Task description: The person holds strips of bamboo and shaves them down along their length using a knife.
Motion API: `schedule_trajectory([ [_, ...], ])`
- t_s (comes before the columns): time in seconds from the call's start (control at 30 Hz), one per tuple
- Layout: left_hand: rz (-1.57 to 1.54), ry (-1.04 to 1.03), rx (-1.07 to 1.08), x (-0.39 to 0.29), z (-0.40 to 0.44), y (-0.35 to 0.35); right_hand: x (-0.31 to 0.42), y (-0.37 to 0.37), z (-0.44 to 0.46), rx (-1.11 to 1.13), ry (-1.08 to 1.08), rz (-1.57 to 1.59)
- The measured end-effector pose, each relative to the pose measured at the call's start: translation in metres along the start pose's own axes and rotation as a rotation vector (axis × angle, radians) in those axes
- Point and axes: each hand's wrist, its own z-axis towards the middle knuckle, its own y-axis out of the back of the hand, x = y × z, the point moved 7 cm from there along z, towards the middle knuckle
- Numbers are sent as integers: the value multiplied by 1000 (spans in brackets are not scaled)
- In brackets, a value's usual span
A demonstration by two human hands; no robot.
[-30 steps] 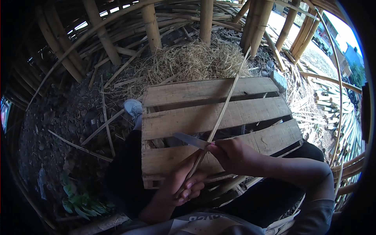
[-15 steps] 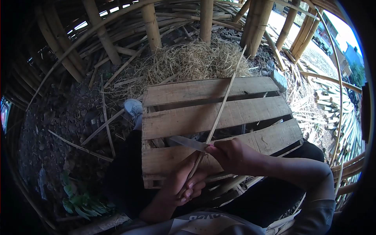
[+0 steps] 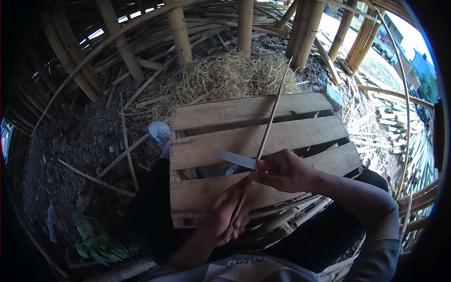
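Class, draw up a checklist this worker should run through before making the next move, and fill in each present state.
1. Thin strip secured: ok; the left hand is closed around its lower part.
2. Knife gripped: ok; the right hand holds it by the handle.
3. Blade clear of the left hand: ok; it points off to the left, beyond that hand.
4. Hands protected: not ok; both are bare.
5. Strip resting on the wooden crate: cannot tell; it crosses above the slats, but contact is unclear.
6. Blade edge sharp: cannot tell from this view.
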Motion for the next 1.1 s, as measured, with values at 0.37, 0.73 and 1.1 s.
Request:
schedule_trajectory([
  [0.37,144,-35,-67,1,5,10,4,-11,-8,101,-58,82],
  [0.73,84,-35,-62,1,4,12,9,-6,-15,220,33,176],
  [1.1,14,-12,-14,-2,4,3,-42,113,6,-460,-249,265],
])
